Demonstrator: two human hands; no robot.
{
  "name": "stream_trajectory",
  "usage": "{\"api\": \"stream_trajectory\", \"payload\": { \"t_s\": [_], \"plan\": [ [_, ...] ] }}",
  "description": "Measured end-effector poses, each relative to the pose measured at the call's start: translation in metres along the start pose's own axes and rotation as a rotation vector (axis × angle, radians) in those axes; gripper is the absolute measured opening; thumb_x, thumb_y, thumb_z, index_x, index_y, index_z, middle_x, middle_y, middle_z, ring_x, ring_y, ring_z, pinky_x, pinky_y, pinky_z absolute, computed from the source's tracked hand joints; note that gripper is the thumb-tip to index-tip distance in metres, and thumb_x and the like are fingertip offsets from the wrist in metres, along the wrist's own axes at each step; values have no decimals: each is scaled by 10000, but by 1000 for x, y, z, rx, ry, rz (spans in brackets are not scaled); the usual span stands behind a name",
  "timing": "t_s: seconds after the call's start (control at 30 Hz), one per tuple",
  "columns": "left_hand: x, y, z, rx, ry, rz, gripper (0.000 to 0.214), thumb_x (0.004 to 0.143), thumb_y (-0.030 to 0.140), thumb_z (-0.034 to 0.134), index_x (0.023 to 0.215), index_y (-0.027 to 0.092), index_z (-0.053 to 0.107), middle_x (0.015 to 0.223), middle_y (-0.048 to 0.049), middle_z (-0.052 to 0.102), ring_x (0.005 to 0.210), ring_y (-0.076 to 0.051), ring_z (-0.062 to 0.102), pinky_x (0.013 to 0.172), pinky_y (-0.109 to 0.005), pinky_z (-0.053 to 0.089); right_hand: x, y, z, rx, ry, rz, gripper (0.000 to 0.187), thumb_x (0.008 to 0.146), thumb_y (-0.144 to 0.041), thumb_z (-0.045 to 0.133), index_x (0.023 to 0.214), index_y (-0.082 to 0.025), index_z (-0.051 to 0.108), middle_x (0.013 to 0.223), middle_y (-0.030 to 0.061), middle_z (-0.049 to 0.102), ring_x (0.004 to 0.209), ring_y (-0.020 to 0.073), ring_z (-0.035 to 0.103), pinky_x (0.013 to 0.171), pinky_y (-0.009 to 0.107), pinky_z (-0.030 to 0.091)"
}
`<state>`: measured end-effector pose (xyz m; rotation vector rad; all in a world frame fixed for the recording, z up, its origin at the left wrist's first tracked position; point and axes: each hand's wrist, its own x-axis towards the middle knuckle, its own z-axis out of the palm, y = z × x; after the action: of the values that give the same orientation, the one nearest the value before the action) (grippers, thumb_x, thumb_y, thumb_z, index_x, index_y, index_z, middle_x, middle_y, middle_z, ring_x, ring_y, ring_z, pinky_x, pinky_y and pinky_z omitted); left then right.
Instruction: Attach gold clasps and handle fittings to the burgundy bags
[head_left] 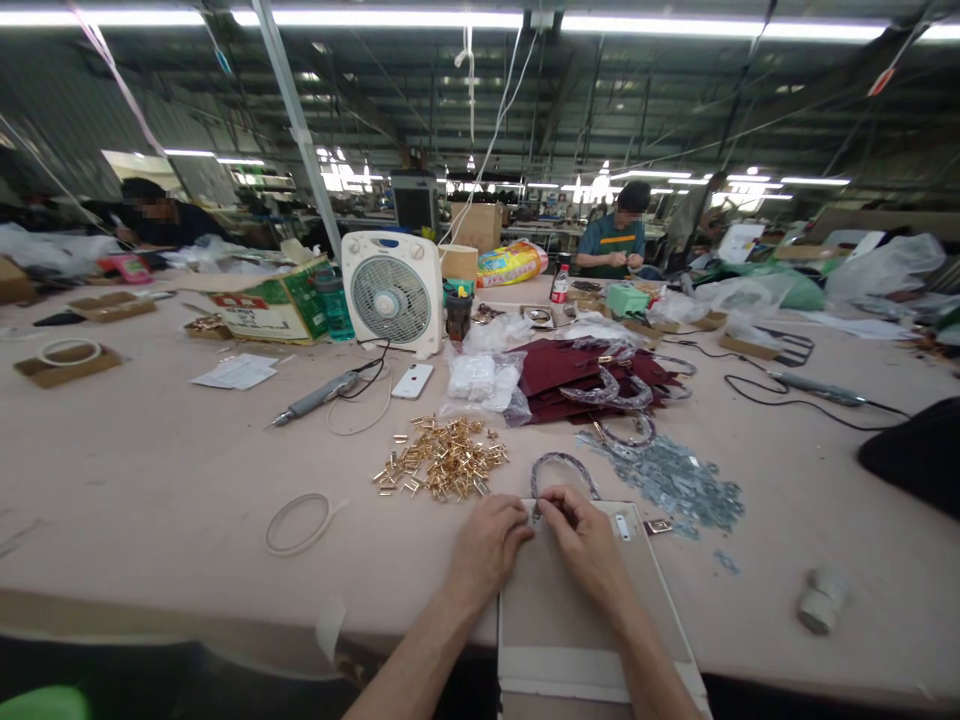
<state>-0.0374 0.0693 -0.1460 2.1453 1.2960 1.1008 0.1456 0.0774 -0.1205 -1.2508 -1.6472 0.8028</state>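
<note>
My left hand [487,545] and my right hand [589,545] meet at the near edge of the table, fingers pinched together on the end of a curved, plastic-wrapped bag handle [564,467] that arcs away from them. Both hands rest over a beige board [570,610] lying in front of me. A heap of small gold metal pieces [442,465] lies just beyond my left hand. A scatter of flat silver metal pieces [671,480] lies beyond my right hand.
Dark red leather pieces with more wrapped handles [592,380] lie further back, beside plastic bags [484,380]. A white fan [391,292], a phone [412,380], a grey power tool [315,398], tape rolls [298,523] and boxes stand around. Other people work at the far side.
</note>
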Motion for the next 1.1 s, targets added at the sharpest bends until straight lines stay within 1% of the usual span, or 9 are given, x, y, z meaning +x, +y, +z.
{"api": "stream_trajectory", "payload": {
  "t_s": [0.07, 0.2, 0.27, 0.37, 0.47, 0.67, 0.87, 0.97, 1.1],
  "plan": [
    [-1, -3, 1, -26, 2, -12, 103, 951, 250, 689, 1040, 240, 739, 1124, -67, 726, 1098, -256, 651, 1014, -450, 534, 1, 2, 2, -29, -7, -27, 245, 974, -430, 589, 948, -223, 716, 916, 44, 748, 873, 233, 690, 815, 319, 534],
    [-2, -11, 5, -84, 24, -88, 488, 773, 326, 886, 1216, 245, 699, 1303, -104, 674, 1213, -302, 633, 1035, -479, 552, 0, 6, 2, -70, 57, -74, 219, 941, -403, 618, 877, -233, 742, 1136, 94, 722, 1120, 271, 655, 991, 385, 508],
    [-2, -12, 6, -115, 28, -116, 579, 717, 332, 927, 1235, 240, 686, 1313, -110, 666, 1187, -301, 647, 989, -464, 582, -1, 8, 2, -79, 62, -59, 217, 930, -400, 628, 874, -236, 758, 1208, 101, 695, 1180, 278, 633, 1033, 406, 494],
    [-2, -11, 7, -151, 32, -125, 552, 724, 325, 921, 1217, 233, 691, 1296, -108, 671, 1147, -286, 662, 948, -437, 601, -2, 9, 4, -91, -2, -53, 206, 926, -386, 631, 867, -246, 770, 1254, 90, 672, 1215, 276, 615, 1076, 426, 471],
    [-1, -11, 7, -137, 34, -123, 512, 751, 332, 899, 1212, 232, 699, 1305, -113, 672, 1169, -297, 658, 974, -456, 592, -3, 9, 9, -135, -47, -74, 176, 918, -356, 644, 863, -260, 781, 1256, 88, 671, 1233, 286, 594, 1110, 466, 444],
    [-1, -12, 6, -121, 29, -95, 438, 806, 284, 827, 1221, 236, 697, 1290, -114, 685, 1211, -307, 642, 1011, -477, 573, 0, 13, 21, -253, 47, -128, 152, 894, -288, 646, 852, -267, 791, 1192, 96, 699, 1181, 305, 620, 1073, 493, 476],
    [-1, -11, 6, -129, 28, -94, 426, 798, 206, 786, 1213, 242, 698, 1275, -106, 685, 1197, -300, 643, 1009, -470, 570, 1, 17, 26, -304, 62, -140, 134, 892, -277, 653, 858, -272, 782, 1166, 99, 707, 1186, 322, 618, 1072, 508, 473],
    [-1, -9, 5, -135, 20, -90, 469, 781, 166, 777, 1234, 252, 693, 1268, -93, 683, 1199, -288, 636, 1022, -455, 562, 0, 18, 28, -319, 91, -149, 123, 891, -261, 663, 942, -261, 775, 1192, 99, 702, 1194, 315, 612, 1085, 504, 463],
    [-1, -9, 3, -117, 9, -80, 506, 775, 144, 767, 1262, 256, 683, 1289, -92, 674, 1219, -285, 621, 1053, -463, 543, -2, 19, 29, -328, 120, -189, 186, 923, -276, 646, 1069, -263, 760, 1226, 99, 691, 1212, 307, 594, 1087, 503, 461]
  ]
}}
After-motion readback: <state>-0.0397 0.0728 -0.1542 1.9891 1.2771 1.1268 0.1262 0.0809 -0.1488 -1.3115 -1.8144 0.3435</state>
